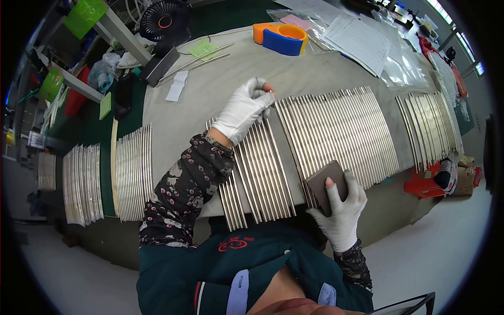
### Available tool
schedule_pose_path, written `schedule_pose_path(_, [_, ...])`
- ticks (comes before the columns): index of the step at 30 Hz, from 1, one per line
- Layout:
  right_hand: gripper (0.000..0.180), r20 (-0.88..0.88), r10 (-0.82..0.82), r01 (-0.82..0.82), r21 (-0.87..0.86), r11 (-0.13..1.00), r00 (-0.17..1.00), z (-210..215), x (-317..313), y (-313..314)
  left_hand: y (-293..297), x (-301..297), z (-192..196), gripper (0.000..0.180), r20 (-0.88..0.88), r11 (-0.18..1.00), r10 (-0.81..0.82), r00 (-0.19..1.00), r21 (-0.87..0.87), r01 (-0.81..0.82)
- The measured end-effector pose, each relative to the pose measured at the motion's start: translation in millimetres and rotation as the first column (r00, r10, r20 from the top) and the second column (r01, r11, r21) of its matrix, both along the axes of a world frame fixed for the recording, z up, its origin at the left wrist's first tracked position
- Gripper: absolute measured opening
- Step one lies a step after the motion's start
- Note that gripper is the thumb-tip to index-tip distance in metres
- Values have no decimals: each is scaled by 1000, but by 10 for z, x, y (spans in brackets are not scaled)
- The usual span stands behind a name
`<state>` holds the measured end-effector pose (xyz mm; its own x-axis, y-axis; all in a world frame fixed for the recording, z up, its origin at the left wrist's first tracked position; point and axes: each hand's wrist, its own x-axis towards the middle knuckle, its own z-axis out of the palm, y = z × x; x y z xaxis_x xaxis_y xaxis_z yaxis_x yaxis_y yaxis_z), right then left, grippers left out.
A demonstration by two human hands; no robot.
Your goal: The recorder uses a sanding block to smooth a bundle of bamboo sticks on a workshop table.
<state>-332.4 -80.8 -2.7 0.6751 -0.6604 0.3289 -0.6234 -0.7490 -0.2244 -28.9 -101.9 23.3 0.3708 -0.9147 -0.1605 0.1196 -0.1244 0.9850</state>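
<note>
My left hand point(245, 109), in a white glove with bare fingertips, reaches to the far end of the rods. Its thumb and finger pinch the tip of a thin metal rod at the left edge of a wide row of metal rods point(341, 131). In my right hand point(344, 212), also gloved, is a grey-brown sanding block point(328, 184). The block rests on the near left part of that row. Just left of the row lies a narrower group of rods point(265, 173), partly hidden by my left hand. A small bunch point(232, 202) sits beside my left sleeve.
More rods point(431, 128) lie at the right edge, and others point(134, 173) at the left beside plastic-wrapped bundles point(83, 184). Toward the back are an orange and blue tape dispenser point(281, 39), papers point(357, 42), a black fan point(165, 22) and a white slip point(177, 85).
</note>
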Motion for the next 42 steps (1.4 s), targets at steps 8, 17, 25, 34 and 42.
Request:
schedule_pose_path(8, [65, 288, 21, -37, 52, 998, 957, 355, 276, -218, 76, -40, 64, 19, -12, 1000, 24, 1000, 6, -24])
schedule_pose_path(17, [52, 199, -89, 123, -169, 978, 976, 379, 1052, -479, 102, -102, 79, 16, 0, 991, 114, 994, -74, -113])
schedule_pose_path(25, [47, 202, -141, 182, -200, 963, 969, 288, 1081, -626, 94, -62, 13, 21, -18, 994, 107, 994, -2, -107])
schedule_pose_path(34, [46, 222, -140, 193, -235, 953, 965, 337, 1070, -616, 97, -119, 27, 22, 8, 992, 129, 992, 8, -129])
schedule_pose_path(42, [46, 266, -59, 119, -214, 970, 962, 312, 1030, -595, 87, -95, 0, 21, -23, 991, 132, 991, -33, -133])
